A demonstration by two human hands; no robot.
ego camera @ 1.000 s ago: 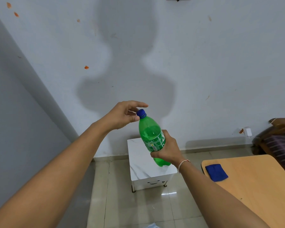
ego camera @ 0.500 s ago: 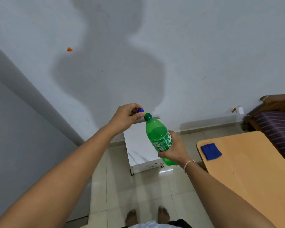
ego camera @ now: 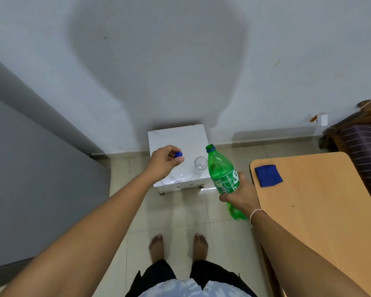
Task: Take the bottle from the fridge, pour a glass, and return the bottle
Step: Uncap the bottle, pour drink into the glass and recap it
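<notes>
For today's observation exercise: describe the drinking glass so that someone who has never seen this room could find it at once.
Find the small white marble-topped table against the wall, ahead of the person's feet. On its right side, just left of the green bottle in the right hand, stands the glass. It is the only clear, empty object there.

I am seeing the green plastic bottle (ego camera: 222, 176) leaning slightly left, uncapped, its open mouth ringed in blue and its label facing me. My right hand (ego camera: 242, 195) is gripping it around the lower body. The blue cap (ego camera: 178, 154) is sitting pinched in my left hand (ego camera: 165, 160). The clear, empty glass (ego camera: 201, 162) is standing upright on the white stool (ego camera: 178, 136), just left of the bottle.
</notes>
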